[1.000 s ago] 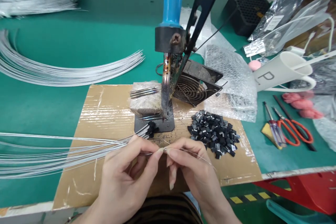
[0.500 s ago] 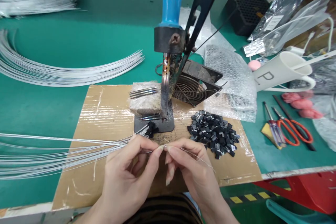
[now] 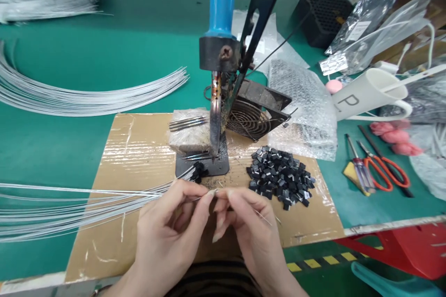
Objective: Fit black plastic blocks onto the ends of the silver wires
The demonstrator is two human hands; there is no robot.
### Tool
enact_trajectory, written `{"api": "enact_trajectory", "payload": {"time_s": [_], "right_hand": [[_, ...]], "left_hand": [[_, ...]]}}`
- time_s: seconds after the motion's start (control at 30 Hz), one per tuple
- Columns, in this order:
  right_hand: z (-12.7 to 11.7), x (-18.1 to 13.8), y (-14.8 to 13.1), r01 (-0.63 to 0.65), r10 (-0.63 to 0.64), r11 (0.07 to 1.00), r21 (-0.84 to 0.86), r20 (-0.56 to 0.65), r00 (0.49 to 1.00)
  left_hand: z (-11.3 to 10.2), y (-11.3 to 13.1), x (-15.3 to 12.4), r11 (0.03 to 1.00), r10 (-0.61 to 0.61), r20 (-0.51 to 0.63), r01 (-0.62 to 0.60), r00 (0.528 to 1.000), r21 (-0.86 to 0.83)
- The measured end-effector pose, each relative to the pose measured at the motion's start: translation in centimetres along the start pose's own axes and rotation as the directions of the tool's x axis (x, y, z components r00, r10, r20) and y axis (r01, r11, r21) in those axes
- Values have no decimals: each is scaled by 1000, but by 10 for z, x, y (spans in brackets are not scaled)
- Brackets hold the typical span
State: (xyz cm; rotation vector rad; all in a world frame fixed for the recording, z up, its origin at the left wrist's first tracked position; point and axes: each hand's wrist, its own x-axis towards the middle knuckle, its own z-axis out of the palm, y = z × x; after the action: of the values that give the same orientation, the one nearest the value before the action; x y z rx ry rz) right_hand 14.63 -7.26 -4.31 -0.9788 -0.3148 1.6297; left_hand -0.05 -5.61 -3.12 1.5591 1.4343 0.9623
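My left hand (image 3: 174, 227) is closed in a pinch on a thin wire (image 3: 197, 198) above the cardboard. Close against it, my right hand (image 3: 249, 225) pinches thin wire too, with fine strands (image 3: 263, 217) sticking out to its right. A tiny shiny piece shows where the fingertips meet, too small to name. Behind and left of my left hand lies a bundle of grey-white cables (image 3: 114, 204) with black connectors (image 3: 199, 171) on their ends. A heap of small black connector pieces (image 3: 278, 176) lies on the cardboard (image 3: 118, 148) right of my right hand.
A soldering iron (image 3: 215, 116) with a blue handle hangs on a black arm (image 3: 261, 14) before my hands. Beyond are a wrapped block (image 3: 190, 137) with metal tips and a fan (image 3: 256, 111). Scissors (image 3: 379, 174), a screwdriver (image 3: 360, 167) and a white mug (image 3: 369, 93) are at right.
The whole view has shifted slightly. My right hand's fingers have shifted at the pinch, and the strands trailing from them show shorter. Both hands stay together.
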Motion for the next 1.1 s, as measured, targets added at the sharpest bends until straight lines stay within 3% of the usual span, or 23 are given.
{"api": "enact_trajectory", "payload": {"time_s": [0.13, 0.2, 0.3, 0.37, 0.5, 0.6, 0.73, 0.93, 1.03, 1.1], "right_hand": [[-28, -5, -20, 198, -202, 960, -196, -4, 979], [-41, -8, -31, 340, -380, 861, -379, -35, 924], [-51, -10, -42, 380, -572, 567, -731, -18, 820], [-54, -7, -46, 356, -592, 339, -871, 97, 800], [-61, 1, -46, 379, -523, -11, -925, 328, 787], [-66, 6, -44, 391, -479, -164, -906, 420, 771], [-66, 8, -41, 379, -485, -214, -900, 435, 759], [-56, 12, -41, 379, -588, -153, -913, 392, 708], [-48, 10, -40, 361, -629, -48, -931, 309, 713], [-44, 8, -39, 304, -625, 142, -942, 152, 765]], "left_hand": [[-4, 5, 4, 999, -37, -70, 36, 997, -8], [-5, 8, 4, 998, -64, -75, 64, 995, -8], [-6, 9, 4, 992, -124, -89, 126, 988, 22], [-6, 6, 3, 993, -106, -75, 109, 992, 40], [-7, 0, 3, 995, -56, -49, 60, 997, 76], [-7, -1, 3, 995, -53, -47, 57, 997, 85], [-7, 0, 4, 994, -41, -27, 43, 999, 99], [-9, -1, 4, 991, -86, -4, 86, 996, 106], [-9, -1, 3, 989, -108, -5, 108, 994, 106], [-9, 1, 3, 988, -108, 1, 107, 994, 110]]}}
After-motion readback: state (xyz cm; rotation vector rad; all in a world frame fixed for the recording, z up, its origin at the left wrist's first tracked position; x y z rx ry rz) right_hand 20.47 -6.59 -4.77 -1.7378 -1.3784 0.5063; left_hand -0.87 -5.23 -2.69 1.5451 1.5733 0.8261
